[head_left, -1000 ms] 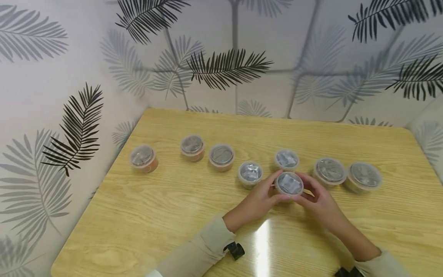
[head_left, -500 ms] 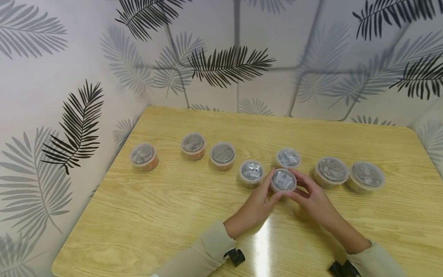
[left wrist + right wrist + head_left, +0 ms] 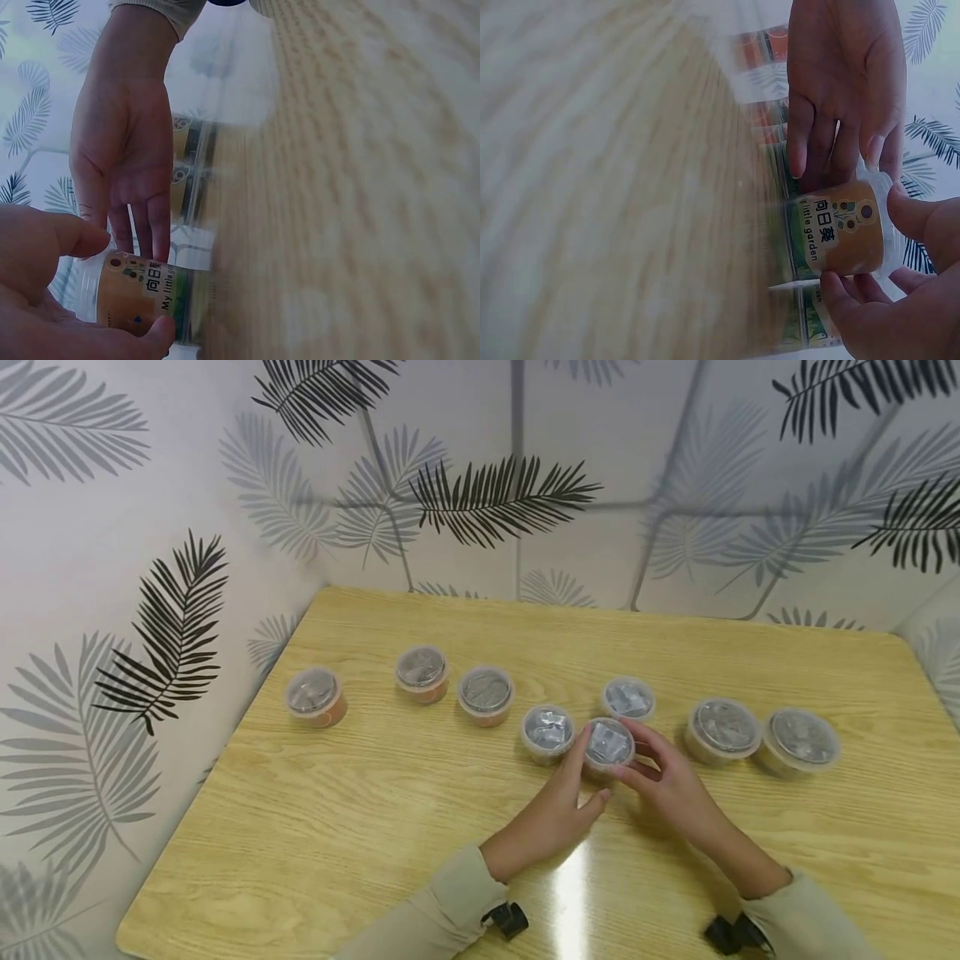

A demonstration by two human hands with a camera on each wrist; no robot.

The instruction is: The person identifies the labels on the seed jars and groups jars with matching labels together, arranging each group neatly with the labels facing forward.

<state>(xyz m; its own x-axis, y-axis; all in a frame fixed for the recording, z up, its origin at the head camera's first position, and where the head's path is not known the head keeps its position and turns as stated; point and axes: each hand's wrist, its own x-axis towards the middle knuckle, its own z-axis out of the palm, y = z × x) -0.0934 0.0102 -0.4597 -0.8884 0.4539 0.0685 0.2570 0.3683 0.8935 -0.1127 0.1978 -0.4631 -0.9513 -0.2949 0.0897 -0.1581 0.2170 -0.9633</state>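
Both hands are at a small lidded plastic cup point(image 3: 607, 743) with a sunflower picture, "little garden" lettering and a brown-and-green label. My right hand point(image 3: 663, 777) grips it from the right, thumb at the front near the rim. On the left side, my left hand point(image 3: 551, 814) touches it with an extended finger, its thumb spread away in front. In the right wrist view the left hand's fingers point(image 3: 821, 150) reach down straight beside the cup. A similar cup point(image 3: 547, 731) stands just left of it, and another cup point(image 3: 628, 697) right behind.
Three cups with orange lower parts, the leftmost cup point(image 3: 315, 695) among them, stand on the left half of the wooden table point(image 3: 300, 843). Two wider cups, one of them a brown-labelled cup point(image 3: 722, 729), stand side by side at right. A leaf-patterned wall covering point(image 3: 480, 560) borders the back.
The held cup has moved left and slightly back, closer to the cup on its left. My left thumb has come away from it; the right hand has followed leftward.
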